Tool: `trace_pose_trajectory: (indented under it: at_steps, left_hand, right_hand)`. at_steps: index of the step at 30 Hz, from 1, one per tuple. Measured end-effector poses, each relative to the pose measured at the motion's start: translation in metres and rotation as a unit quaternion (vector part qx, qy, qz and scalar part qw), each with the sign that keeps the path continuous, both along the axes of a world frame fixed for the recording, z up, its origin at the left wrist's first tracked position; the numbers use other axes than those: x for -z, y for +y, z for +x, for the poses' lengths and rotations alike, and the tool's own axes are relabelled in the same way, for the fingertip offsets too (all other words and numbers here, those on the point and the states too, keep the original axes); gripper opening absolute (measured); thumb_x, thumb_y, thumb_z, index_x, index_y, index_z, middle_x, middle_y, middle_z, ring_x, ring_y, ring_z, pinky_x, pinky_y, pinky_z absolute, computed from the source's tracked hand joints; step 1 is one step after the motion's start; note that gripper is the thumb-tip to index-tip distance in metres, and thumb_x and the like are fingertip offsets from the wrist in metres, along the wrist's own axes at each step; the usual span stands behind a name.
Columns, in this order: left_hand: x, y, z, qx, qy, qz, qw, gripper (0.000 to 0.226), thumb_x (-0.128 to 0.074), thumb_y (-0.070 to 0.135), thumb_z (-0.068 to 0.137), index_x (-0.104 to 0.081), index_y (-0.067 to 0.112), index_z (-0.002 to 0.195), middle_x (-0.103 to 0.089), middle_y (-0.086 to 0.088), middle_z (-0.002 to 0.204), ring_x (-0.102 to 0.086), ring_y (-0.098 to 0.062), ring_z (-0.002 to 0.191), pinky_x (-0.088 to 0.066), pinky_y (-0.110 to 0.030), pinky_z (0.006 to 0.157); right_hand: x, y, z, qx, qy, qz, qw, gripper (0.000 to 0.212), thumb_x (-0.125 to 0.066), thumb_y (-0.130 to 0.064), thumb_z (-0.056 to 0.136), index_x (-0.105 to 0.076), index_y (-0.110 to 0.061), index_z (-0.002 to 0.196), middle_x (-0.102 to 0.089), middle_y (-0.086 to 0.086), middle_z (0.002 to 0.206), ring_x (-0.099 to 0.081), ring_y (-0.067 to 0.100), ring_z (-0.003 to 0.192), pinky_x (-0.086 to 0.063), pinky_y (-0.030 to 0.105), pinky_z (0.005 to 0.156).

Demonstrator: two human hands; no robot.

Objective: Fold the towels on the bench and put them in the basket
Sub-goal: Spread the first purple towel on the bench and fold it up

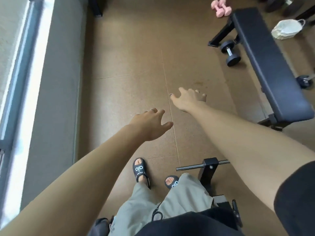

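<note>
A long black padded bench (265, 65) runs along the right side, its top bare. Beyond its far side a white woven basket (287, 29) with handles stands on the floor, with pale cloth showing inside. No loose towel is in view. My left hand (150, 124) reaches forward over the brown floor with relaxed, spread fingers and holds nothing. My right hand (188, 99) stretches further ahead, left of the bench, fingers loose and empty.
Pink dumbbells (221, 7) lie at the bench's far end and a black dumbbell (230, 52) lies beside its leg. A black metal frame with a steel bar (207, 165) stands near my sandalled feet. A grey ledge and window (34, 82) line the left.
</note>
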State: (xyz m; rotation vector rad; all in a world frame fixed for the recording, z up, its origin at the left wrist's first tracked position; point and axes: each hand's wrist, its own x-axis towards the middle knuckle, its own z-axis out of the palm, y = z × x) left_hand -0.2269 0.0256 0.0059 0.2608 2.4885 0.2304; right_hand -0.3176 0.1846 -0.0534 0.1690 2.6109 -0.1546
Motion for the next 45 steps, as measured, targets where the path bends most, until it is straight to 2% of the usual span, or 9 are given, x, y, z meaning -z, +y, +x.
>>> trace_pose_trajectory:
  at_steps: [3,12,21,26,30,33,36,39,45]
  left_hand:
    - [-0.004,0.003,-0.04,0.062,-0.002,0.018,0.998,0.07,-0.033,0.065,0.099,-0.03,0.022,0.155,-0.035,-0.005,0.158,-0.045,-0.028,0.137,-0.041,-0.05,0.108]
    - [-0.008,0.082,-0.13,0.267,-0.002,0.036,0.963,0.068,-0.032,0.063,0.1,-0.03,0.023,0.155,-0.037,-0.007,0.157,-0.043,-0.029,0.139,-0.04,-0.05,0.109]
    - [0.006,0.242,-0.192,0.426,0.002,0.019,0.904,0.065,-0.031,0.061,0.101,-0.027,0.026,0.156,-0.034,-0.005,0.16,-0.039,-0.028,0.141,-0.036,-0.047,0.11]
    - [-0.002,0.341,-0.217,0.493,0.002,0.011,0.87,0.066,-0.03,0.061,0.102,-0.026,0.026,0.157,-0.031,-0.006,0.162,-0.041,-0.029,0.14,-0.038,-0.051,0.111]
    - [-0.005,0.419,-0.231,0.547,0.005,0.007,0.837,0.064,-0.031,0.061,0.102,-0.027,0.028,0.156,-0.031,-0.005,0.162,-0.042,-0.03,0.139,-0.04,-0.048,0.109]
    - [0.001,0.482,-0.244,0.581,0.001,0.015,0.814,0.062,-0.033,0.06,0.101,-0.03,0.028,0.154,-0.035,-0.005,0.16,-0.043,-0.03,0.138,-0.04,-0.045,0.109]
    - [0.014,0.549,-0.26,0.61,-0.008,0.017,0.792,0.059,-0.036,0.057,0.102,-0.035,0.025,0.152,-0.039,-0.009,0.156,-0.042,-0.031,0.137,-0.036,-0.041,0.106]
    - [0.027,0.622,-0.281,0.665,0.004,0.002,0.747,0.056,-0.035,0.054,0.103,-0.041,0.019,0.146,-0.044,-0.008,0.15,-0.047,-0.032,0.131,-0.042,-0.043,0.105]
    - [0.031,0.761,-0.307,0.656,-0.039,0.004,0.754,0.056,-0.037,0.058,0.1,-0.042,0.025,0.144,-0.043,-0.004,0.147,-0.048,-0.031,0.131,-0.043,-0.047,0.102]
  right_hand:
    - [-0.01,0.026,-0.019,0.103,0.011,0.001,0.995,0.069,-0.025,-0.073,0.091,-0.041,-0.035,0.147,-0.048,0.008,0.147,-0.035,0.032,0.142,-0.022,0.058,0.112]
    - [-0.028,0.136,-0.026,0.35,0.065,-0.068,0.932,0.069,-0.033,-0.064,0.098,-0.027,-0.028,0.157,-0.032,0.012,0.159,-0.031,0.037,0.145,-0.028,0.06,0.114]
    - [-0.013,0.29,-0.02,0.496,0.094,0.006,0.863,0.067,-0.031,-0.065,0.096,-0.043,-0.023,0.147,-0.049,0.015,0.144,-0.045,0.041,0.132,-0.039,0.055,0.106]
    - [-0.003,0.371,-0.017,0.557,0.092,-0.016,0.825,0.067,-0.021,-0.067,0.087,-0.042,-0.028,0.137,-0.055,0.011,0.13,-0.052,0.04,0.121,-0.043,0.055,0.101]
    - [0.003,0.429,-0.015,0.601,0.124,-0.064,0.787,0.075,-0.025,-0.069,0.085,-0.039,-0.025,0.144,-0.054,0.012,0.138,-0.052,0.037,0.123,-0.045,0.052,0.102]
    - [0.003,0.471,-0.02,0.609,0.116,-0.063,0.782,0.067,-0.032,-0.061,0.095,-0.033,-0.023,0.151,-0.053,0.015,0.14,-0.052,0.038,0.123,-0.044,0.046,0.099]
    - [0.002,0.517,-0.024,0.612,0.095,-0.037,0.784,0.066,-0.036,-0.062,0.096,-0.031,-0.027,0.152,-0.046,0.013,0.145,-0.042,0.037,0.134,-0.038,0.051,0.106]
    - [0.005,0.571,-0.027,0.635,0.088,-0.032,0.767,0.066,-0.04,-0.064,0.094,-0.035,-0.03,0.15,-0.044,0.011,0.148,-0.037,0.034,0.138,-0.033,0.052,0.107]
    - [-0.005,0.682,-0.023,0.672,0.057,-0.029,0.738,0.068,-0.034,-0.065,0.096,-0.029,-0.032,0.155,-0.04,0.008,0.154,-0.032,0.034,0.143,-0.03,0.052,0.111]
